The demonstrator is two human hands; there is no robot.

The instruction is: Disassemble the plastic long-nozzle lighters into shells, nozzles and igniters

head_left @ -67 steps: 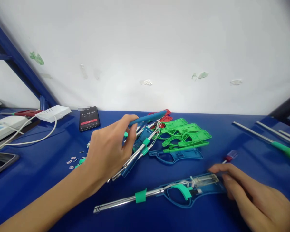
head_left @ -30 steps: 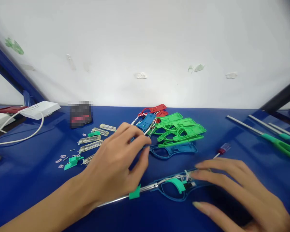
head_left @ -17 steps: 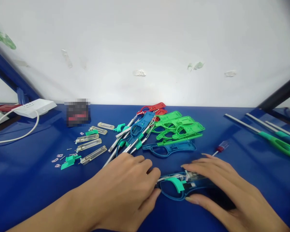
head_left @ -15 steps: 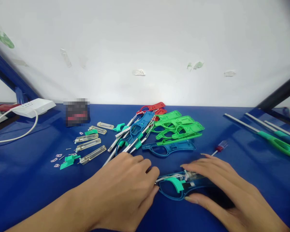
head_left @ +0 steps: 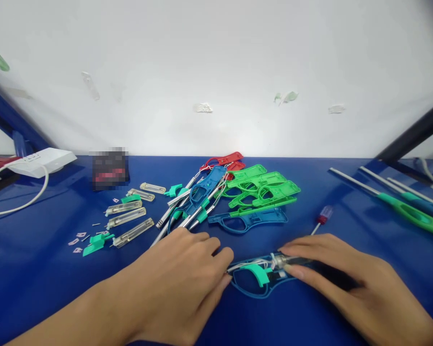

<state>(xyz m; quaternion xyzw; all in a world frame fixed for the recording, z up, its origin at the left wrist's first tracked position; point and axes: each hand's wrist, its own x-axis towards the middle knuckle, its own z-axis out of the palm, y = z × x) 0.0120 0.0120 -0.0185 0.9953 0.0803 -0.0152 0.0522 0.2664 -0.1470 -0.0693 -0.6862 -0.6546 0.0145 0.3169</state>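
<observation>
A blue lighter shell half lies on the table, with its inside facing up. In it sit a teal trigger, white wires and a clear fuel tank. My left hand is closed around the shell's front end, and its fingers hide that end. At the other end, my right hand pinches the fuel tank between thumb and fingers. The rear of the tank and the shell's handle are mostly covered by this hand. Just beyond it lies a screwdriver with a red and clear handle.
Green shell halves, another blue half, red halves and metal tubes are piled ahead. Loose fuel tanks, teal triggers and small screws lie left. Assembled lighters lie right; a white power strip, far left.
My right thumb and fingers have come together onto the fuel tank, where they were spread around the shell before. My left hand keeps its hold. The whole view has shifted slightly.
</observation>
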